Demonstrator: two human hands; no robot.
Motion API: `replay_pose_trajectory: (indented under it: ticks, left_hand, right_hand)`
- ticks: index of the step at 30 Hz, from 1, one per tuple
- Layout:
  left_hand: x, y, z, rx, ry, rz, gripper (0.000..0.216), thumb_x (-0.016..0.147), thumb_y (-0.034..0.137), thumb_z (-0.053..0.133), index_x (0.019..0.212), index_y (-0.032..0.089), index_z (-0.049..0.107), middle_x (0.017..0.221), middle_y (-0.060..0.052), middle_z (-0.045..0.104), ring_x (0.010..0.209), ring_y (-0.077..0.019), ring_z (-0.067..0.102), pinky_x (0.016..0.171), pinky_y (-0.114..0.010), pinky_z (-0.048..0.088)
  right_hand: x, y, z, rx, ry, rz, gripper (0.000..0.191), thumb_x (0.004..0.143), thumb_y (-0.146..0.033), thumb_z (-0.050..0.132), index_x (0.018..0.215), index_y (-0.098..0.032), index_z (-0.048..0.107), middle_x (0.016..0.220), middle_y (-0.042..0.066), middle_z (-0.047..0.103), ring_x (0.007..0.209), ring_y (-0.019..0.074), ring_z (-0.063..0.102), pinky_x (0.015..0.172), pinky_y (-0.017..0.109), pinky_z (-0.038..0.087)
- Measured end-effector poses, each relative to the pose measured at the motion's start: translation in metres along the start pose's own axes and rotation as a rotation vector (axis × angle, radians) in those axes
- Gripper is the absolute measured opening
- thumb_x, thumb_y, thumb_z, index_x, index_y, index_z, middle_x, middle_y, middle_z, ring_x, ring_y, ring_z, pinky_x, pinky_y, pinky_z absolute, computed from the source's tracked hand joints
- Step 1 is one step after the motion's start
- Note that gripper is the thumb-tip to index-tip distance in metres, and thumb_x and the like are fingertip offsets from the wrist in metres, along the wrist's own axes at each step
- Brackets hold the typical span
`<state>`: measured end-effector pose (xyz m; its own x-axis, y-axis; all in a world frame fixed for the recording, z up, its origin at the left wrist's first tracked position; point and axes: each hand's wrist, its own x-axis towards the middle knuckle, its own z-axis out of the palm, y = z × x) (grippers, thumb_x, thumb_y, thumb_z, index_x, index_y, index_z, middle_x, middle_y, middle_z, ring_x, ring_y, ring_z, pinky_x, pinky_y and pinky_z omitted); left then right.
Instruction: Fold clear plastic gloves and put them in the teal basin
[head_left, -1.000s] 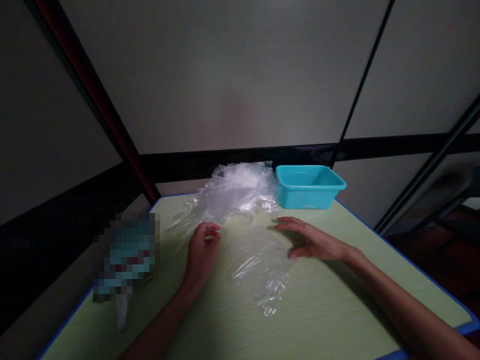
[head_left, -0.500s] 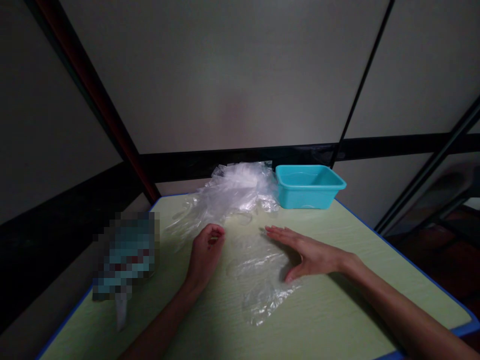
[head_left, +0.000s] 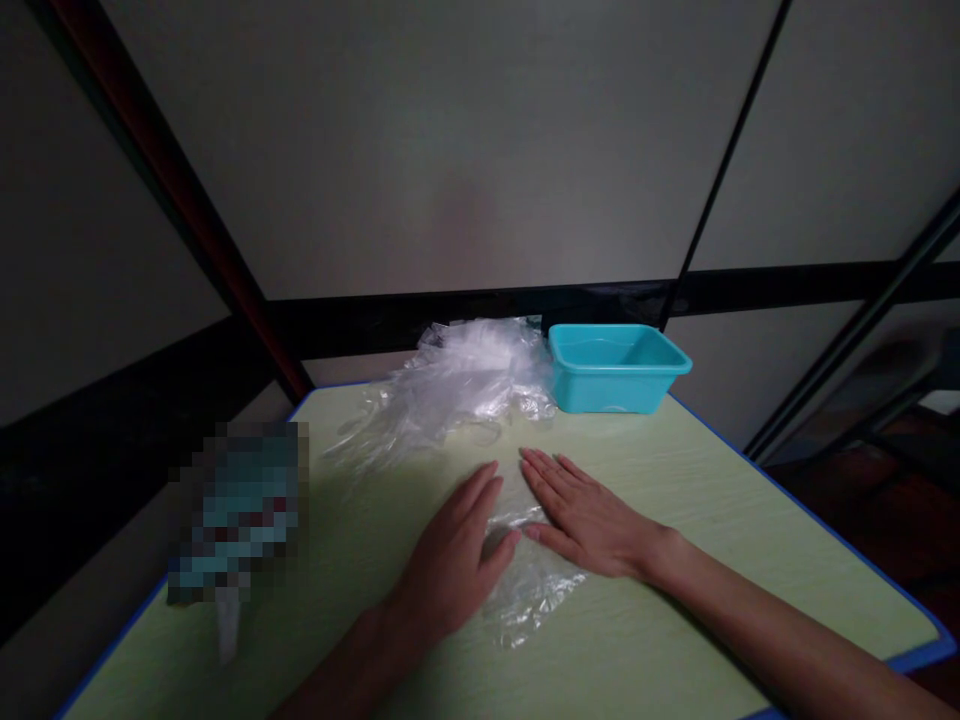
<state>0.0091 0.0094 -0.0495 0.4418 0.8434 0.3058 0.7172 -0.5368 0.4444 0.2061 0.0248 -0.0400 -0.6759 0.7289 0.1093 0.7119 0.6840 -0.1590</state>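
Compared with half a second ago, the left hand (head_left: 454,560) is unfolded and moved rightward, close to the right hand (head_left: 592,515), which is now flatter. So the clear plastic film (head_left: 536,595) lies on the tabletop (head_left: 637,660) between and partly under both hands, which seems to put both at work on it. All visible fingers are extended, and neither grip closes on anything; firm pressing I cannot tell. On the turquoise tub (head_left: 619,390) and the pixelated object (head_left: 244,510), no brand or writing is readable
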Motion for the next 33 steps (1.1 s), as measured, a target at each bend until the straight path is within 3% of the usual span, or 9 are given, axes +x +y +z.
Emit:
replay_pose_trajectory:
  ticks: [5,10,20,33]
  left_hand:
    - [-0.002,0.005,0.000,0.208,-0.147,0.125,0.059,0.084,0.035,0.044,0.134,0.009,0.029,0.142,-0.014,0.026,0.131,-0.0236,0.022,0.106,-0.042,0.023]
    - [-0.003,0.009,-0.003,0.255,-0.228,0.163,0.062,0.085,0.039,0.043,0.137,0.010,0.024,0.143,-0.012,0.023,0.132,-0.0216,0.019,0.106,-0.040,0.022]
    - [-0.003,-0.001,-0.004,0.327,-0.225,0.144,0.058,0.087,0.041,0.040,0.134,0.009,0.030,0.142,-0.014,0.026,0.131,-0.0235,0.022,0.105,-0.039,0.022]
    - [-0.014,-0.028,-0.019,0.318,-0.204,0.144,0.060,0.086,0.038,0.041,0.138,0.014,0.024,0.143,-0.013,0.023,0.131,-0.0223,0.020,0.105,-0.039,0.022]
  right_hand:
    - [-0.001,0.001,0.006,-0.016,0.043,0.014,0.069,0.090,-0.052,0.026,0.137,-0.002,0.022,0.142,0.020,0.018,0.132,0.0250,0.012,0.108,0.043,0.017]
    - [-0.001,0.001,0.007,-0.014,0.048,0.016,0.069,0.090,-0.051,0.027,0.136,-0.001,0.024,0.142,0.020,0.017,0.132,0.0255,0.013,0.108,0.043,0.017]
    - [-0.002,0.000,0.006,-0.008,0.058,0.046,0.070,0.089,-0.054,0.027,0.136,-0.003,0.025,0.142,0.019,0.020,0.132,0.0258,0.014,0.107,0.044,0.018]
    - [-0.001,0.001,0.005,-0.012,0.039,0.055,0.069,0.089,-0.053,0.024,0.137,-0.004,0.023,0.142,0.018,0.016,0.132,0.0252,0.013,0.107,0.045,0.018]
